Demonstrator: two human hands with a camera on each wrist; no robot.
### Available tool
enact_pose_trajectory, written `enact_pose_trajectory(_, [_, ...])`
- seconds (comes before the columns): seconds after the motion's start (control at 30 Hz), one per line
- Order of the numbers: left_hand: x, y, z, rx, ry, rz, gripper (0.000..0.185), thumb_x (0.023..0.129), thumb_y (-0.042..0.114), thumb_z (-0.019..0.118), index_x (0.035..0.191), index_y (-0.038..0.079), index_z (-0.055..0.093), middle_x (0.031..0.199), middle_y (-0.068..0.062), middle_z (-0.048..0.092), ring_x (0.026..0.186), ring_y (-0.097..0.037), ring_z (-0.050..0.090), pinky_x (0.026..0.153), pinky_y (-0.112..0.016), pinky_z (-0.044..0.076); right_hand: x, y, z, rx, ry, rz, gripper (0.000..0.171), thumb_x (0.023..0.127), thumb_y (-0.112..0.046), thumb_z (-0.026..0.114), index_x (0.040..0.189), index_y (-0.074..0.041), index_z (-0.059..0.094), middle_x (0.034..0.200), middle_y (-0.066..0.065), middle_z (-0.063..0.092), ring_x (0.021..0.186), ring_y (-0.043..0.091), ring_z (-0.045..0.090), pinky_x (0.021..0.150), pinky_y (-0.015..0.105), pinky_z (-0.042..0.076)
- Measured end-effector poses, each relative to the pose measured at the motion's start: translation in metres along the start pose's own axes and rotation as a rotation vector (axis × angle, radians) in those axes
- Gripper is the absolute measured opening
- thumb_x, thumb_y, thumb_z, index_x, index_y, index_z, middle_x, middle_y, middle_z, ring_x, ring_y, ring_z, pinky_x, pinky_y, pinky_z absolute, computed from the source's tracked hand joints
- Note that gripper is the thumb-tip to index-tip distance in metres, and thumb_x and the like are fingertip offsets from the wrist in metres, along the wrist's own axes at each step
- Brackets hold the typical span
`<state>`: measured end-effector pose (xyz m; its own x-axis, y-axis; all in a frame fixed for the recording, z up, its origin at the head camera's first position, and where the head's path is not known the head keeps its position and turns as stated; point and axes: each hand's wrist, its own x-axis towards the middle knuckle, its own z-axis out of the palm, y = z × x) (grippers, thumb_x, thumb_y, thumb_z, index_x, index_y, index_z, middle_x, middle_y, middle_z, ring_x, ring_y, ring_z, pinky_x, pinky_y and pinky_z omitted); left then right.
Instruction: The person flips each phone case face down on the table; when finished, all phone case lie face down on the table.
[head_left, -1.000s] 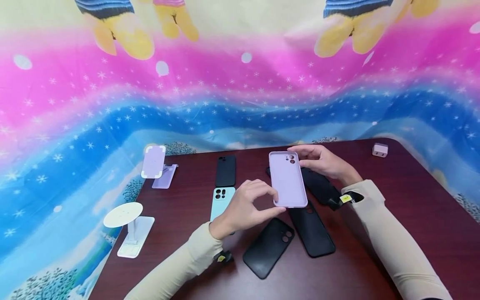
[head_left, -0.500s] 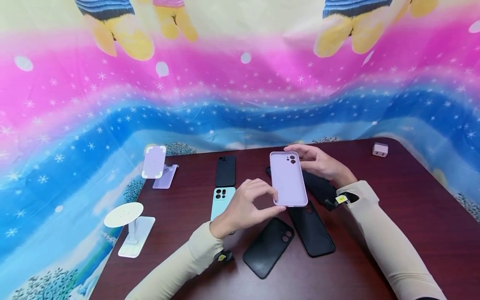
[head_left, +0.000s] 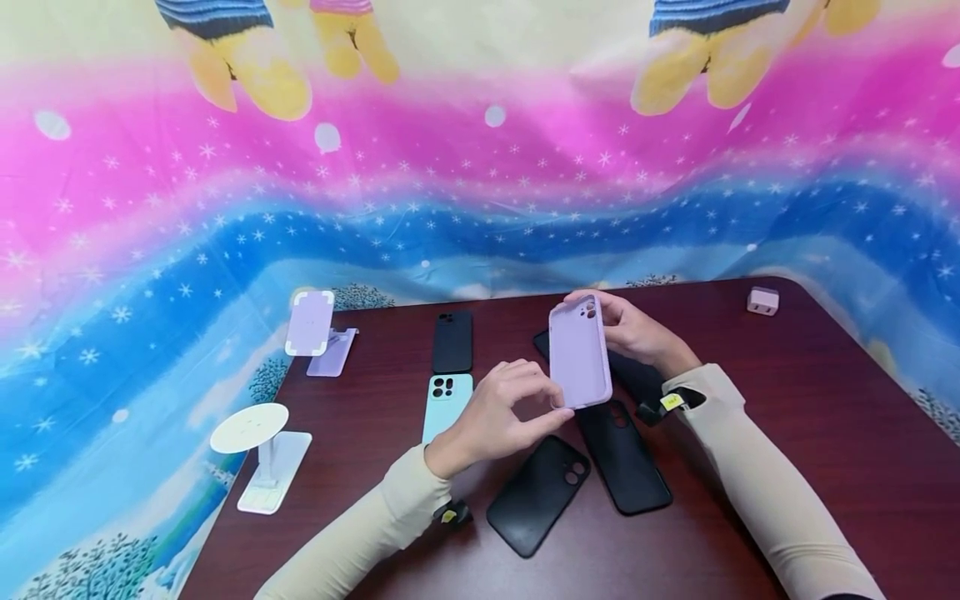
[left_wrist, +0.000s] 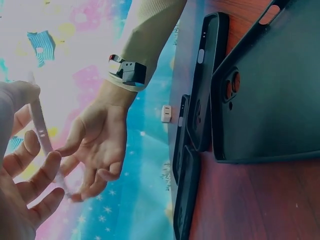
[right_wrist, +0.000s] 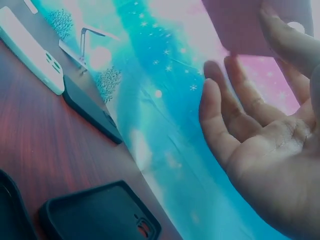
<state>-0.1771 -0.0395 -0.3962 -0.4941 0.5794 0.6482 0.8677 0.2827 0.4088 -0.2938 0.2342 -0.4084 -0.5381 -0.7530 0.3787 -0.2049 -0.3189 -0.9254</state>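
Observation:
A lilac phone case [head_left: 579,358] is held up above the table, its hollow inner side towards the head camera and its camera holes at the top right. My left hand [head_left: 498,412] pinches its lower left corner between thumb and fingers. Behind the upper right edge is my right hand [head_left: 637,333]; in the right wrist view its thumb lies along the case [right_wrist: 240,25] near a round hole, other fingers beyond. Below lie a black phone case [head_left: 536,496] and another black case [head_left: 626,458]. A further black case [head_left: 633,371] is partly hidden by my right hand.
Left of my hands lie a mint phone case [head_left: 446,408] and a dark case [head_left: 452,342]. Along the left edge stand a lilac phone stand [head_left: 310,323] and a white round-topped stand [head_left: 249,429]. A white charger plug [head_left: 762,301] sits at the back right. A printed cloth hangs behind.
The lilac case has turned and now shows at a slant, shifted slightly right at its lower end. My right hand has moved a little left behind it; my left hand keeps its pinch.

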Motion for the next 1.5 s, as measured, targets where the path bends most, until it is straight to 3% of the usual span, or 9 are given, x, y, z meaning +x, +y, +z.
enact_pose_trajectory(0.17, [-0.004,0.0,0.004,0.02,0.005,-0.008,0.016,0.088,0.03,0.082,0.098,0.021,0.074,0.086,0.008,0.064,0.085,-0.005,0.059,0.08,-0.022,0.044,0.0,0.004,0.002,0.018,-0.055,0.016,0.042,0.107,0.004,0.044,0.147,-0.005,0.044,0.15,0.013,0.056,0.133,0.03,0.062,0.105,0.039,0.054])
enact_pose_trajectory(0.27, [-0.006,0.002,0.004,0.011,-0.01,-0.061,0.045,0.086,0.032,0.084,0.125,0.018,0.066,0.096,0.005,0.064,0.091,-0.009,0.06,0.084,-0.025,0.047,-0.001,0.004,0.002,-0.025,-0.035,0.051,0.045,0.107,0.001,0.045,0.151,-0.009,0.044,0.143,0.009,0.061,0.127,0.026,0.066,0.103,0.038,0.055])
enact_pose_trajectory(0.37, [-0.006,0.002,0.001,0.006,-0.024,-0.11,0.08,0.085,0.033,0.085,0.152,0.017,0.045,0.106,0.002,0.063,0.101,-0.011,0.06,0.089,-0.029,0.049,-0.001,0.002,0.002,-0.086,0.027,0.087,0.046,0.107,0.0,0.046,0.153,-0.008,0.045,0.136,0.005,0.066,0.12,0.019,0.069,0.098,0.034,0.058])
enact_pose_trajectory(0.47, [-0.006,0.002,-0.001,0.013,-0.045,-0.124,0.093,0.086,0.035,0.084,0.162,0.021,0.032,0.118,0.003,0.062,0.11,-0.009,0.059,0.092,-0.031,0.05,-0.001,0.002,0.001,-0.132,0.071,0.111,0.047,0.106,0.001,0.047,0.153,-0.005,0.046,0.131,0.006,0.069,0.114,0.019,0.072,0.09,0.032,0.06])
enact_pose_trajectory(0.7, [-0.015,-0.004,-0.01,0.031,-0.026,-0.164,0.094,0.086,0.037,0.084,0.162,0.027,0.031,0.137,0.002,0.06,0.119,-0.012,0.059,0.098,-0.04,0.05,0.008,0.005,0.003,-0.157,0.158,0.14,0.044,0.105,-0.001,0.053,0.149,-0.008,0.054,0.127,-0.001,0.074,0.098,0.013,0.073,0.077,0.028,0.06])
enact_pose_trajectory(1.03, [-0.018,-0.016,-0.008,0.125,0.021,-0.217,0.098,0.083,0.036,0.087,0.161,0.009,0.034,0.137,-0.006,0.065,0.121,-0.016,0.063,0.093,-0.04,0.05,0.013,0.007,-0.001,-0.102,0.339,0.177,0.031,0.101,-0.003,0.062,0.13,-0.013,0.069,0.105,0.0,0.079,0.077,0.011,0.07,0.067,0.026,0.058])
enact_pose_trajectory(1.17, [-0.019,-0.023,-0.009,0.168,-0.023,-0.318,0.094,0.087,0.04,0.083,0.159,0.004,0.035,0.136,-0.008,0.066,0.119,-0.019,0.063,0.091,-0.04,0.05,0.021,0.008,-0.005,-0.154,0.398,0.226,0.029,0.1,-0.007,0.065,0.129,-0.009,0.068,0.1,0.0,0.079,0.076,0.012,0.07,0.066,0.028,0.058])
enact_pose_trajectory(1.33, [-0.02,-0.036,-0.013,0.273,-0.12,-0.437,0.093,0.09,0.048,0.077,0.159,0.002,0.034,0.138,-0.01,0.065,0.119,-0.023,0.058,0.094,-0.042,0.05,0.039,0.016,-0.009,-0.349,0.443,0.325,0.042,0.099,-0.021,0.07,0.137,-0.004,0.064,0.1,-0.003,0.079,0.081,0.017,0.074,0.072,0.038,0.06])
enact_pose_trajectory(1.5, [-0.018,-0.053,-0.013,0.399,-0.197,-0.516,0.094,0.09,0.057,0.073,0.158,0.002,0.038,0.125,-0.009,0.069,0.11,-0.025,0.058,0.086,-0.038,0.049,0.061,0.031,-0.013,-0.433,0.448,0.435,0.048,0.1,-0.026,0.069,0.142,-0.004,0.061,0.108,0.003,0.077,0.085,0.015,0.074,0.083,0.046,0.061])
